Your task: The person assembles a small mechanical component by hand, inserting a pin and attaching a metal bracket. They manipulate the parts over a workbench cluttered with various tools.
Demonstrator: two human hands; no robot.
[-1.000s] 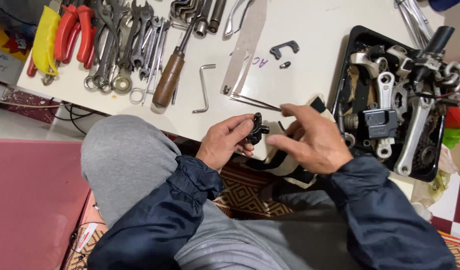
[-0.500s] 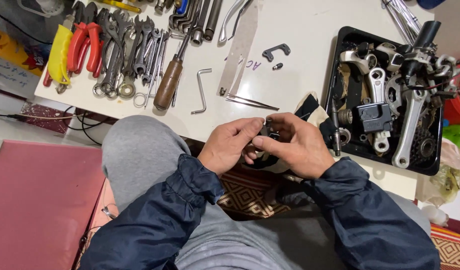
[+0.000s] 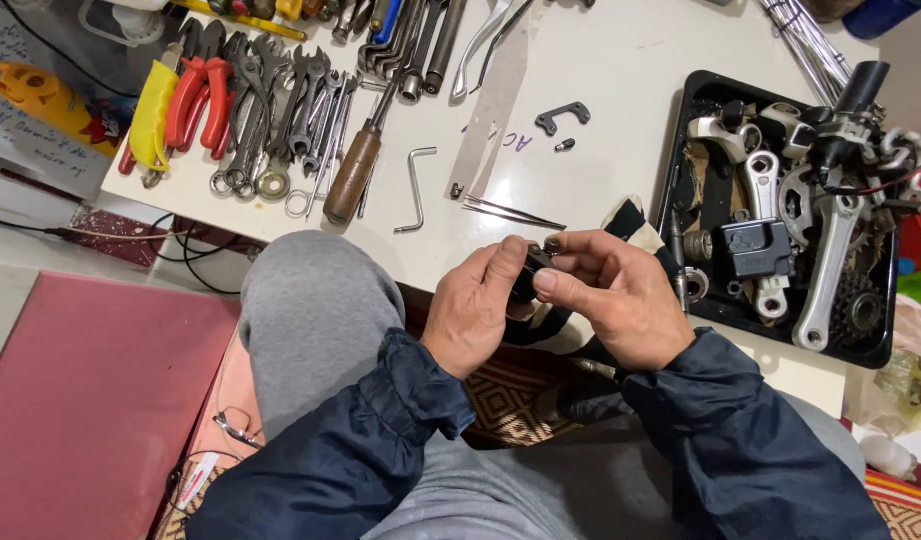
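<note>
A small black part (image 3: 529,272) is pinched between the left hand (image 3: 473,318) and the right hand (image 3: 621,300) — just off the table (image 3: 621,70) edge. If loosened, it could be dropped past the black tray (image 3: 681,150).

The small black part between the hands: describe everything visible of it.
The small black part is mostly hidden. It looks dark and hard, with a small round metal-looking piece at its upper right. The left hand grips it from the left, thumb on top; the right hand pinches it from the right. It is held above the lap, just off the white table's near edge.
</note>
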